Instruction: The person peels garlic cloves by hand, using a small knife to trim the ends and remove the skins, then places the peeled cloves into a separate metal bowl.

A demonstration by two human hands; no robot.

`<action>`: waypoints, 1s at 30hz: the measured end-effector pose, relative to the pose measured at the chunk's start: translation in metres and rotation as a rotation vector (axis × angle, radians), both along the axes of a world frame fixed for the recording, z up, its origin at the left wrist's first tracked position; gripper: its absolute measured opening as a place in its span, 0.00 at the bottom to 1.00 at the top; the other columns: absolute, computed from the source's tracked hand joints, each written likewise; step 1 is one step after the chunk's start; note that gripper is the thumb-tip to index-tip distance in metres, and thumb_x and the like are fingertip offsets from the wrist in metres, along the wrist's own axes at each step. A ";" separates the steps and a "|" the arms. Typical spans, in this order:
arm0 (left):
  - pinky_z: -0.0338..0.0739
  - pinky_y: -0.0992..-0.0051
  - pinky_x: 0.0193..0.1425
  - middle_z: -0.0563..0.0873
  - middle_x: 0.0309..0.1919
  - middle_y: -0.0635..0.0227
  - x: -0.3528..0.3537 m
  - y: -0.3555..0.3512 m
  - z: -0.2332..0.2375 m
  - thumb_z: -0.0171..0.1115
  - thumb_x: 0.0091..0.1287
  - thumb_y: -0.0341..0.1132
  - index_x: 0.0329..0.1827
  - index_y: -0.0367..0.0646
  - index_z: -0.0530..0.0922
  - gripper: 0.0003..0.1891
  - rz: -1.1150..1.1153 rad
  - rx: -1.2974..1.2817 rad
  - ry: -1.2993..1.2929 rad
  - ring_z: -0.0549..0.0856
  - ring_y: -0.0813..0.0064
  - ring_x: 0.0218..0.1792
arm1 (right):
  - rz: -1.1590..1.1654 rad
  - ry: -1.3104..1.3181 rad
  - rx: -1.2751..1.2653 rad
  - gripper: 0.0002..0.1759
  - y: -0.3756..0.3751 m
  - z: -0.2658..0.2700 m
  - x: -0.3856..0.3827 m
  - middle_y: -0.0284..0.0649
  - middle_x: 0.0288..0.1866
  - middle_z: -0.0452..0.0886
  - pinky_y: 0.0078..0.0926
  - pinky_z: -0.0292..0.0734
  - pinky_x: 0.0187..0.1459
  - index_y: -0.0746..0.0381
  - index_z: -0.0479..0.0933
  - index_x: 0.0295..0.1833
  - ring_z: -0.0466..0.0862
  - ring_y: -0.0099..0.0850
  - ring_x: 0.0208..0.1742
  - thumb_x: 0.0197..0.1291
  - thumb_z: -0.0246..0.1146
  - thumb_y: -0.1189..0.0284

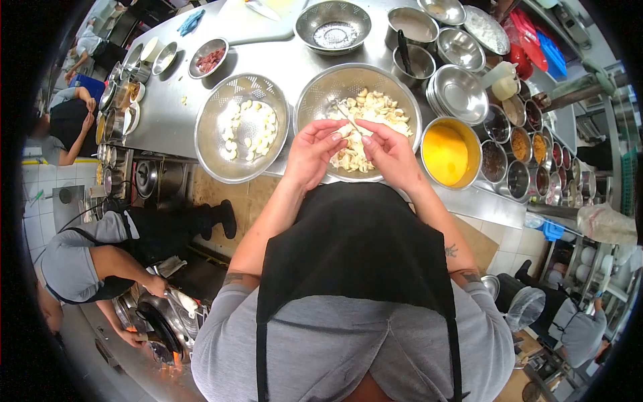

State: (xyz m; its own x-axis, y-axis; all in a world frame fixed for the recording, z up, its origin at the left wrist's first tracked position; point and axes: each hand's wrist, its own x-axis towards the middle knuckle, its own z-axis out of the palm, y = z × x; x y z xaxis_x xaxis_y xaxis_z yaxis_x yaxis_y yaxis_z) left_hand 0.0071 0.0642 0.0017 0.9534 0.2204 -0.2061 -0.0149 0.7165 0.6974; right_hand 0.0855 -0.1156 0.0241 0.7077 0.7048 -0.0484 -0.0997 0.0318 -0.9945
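Observation:
Fingertips of my left hand (313,153) and my right hand (392,153) meet in a pinch above a large steel colander (313,80). Between them is a small pale piece (347,130), which looks like mushroom; the fingers partly cover it. Many similar cream-coloured pieces (382,106) lie in that colander below my hands. To the left, a second colander (209,97) holds fewer pale pieces (268,127), spread around its bottom. Close to my right hand stands a round metal container (476,147) of yellow liquid (447,156).
Behind the colanders are another steel colander (333,27), a bowl of red meat (209,59) and a cutting board (268,30) with a knife (262,9). Stacked steel bowls (462,94) and ingredient tins crowd the right. A co-worker (87,261) handles a pan at lower left.

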 end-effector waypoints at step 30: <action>0.78 0.76 0.59 0.82 0.48 0.60 -0.002 -0.014 0.016 0.64 0.60 0.15 0.52 0.33 0.74 0.17 0.167 0.433 -0.114 0.81 0.75 0.53 | -0.103 -0.052 0.052 0.17 0.011 0.002 -0.009 0.28 0.30 0.76 0.13 0.69 0.33 0.65 0.77 0.62 0.70 0.15 0.30 0.71 0.55 0.76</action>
State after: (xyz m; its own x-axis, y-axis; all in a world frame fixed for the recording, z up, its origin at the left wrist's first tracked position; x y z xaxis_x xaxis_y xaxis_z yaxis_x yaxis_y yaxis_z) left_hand 0.0055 0.0504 0.0178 0.9089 0.4148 0.0429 -0.1991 0.3413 0.9186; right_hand 0.0767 -0.1051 0.0259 0.7771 0.6288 0.0247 -0.0416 0.0905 -0.9950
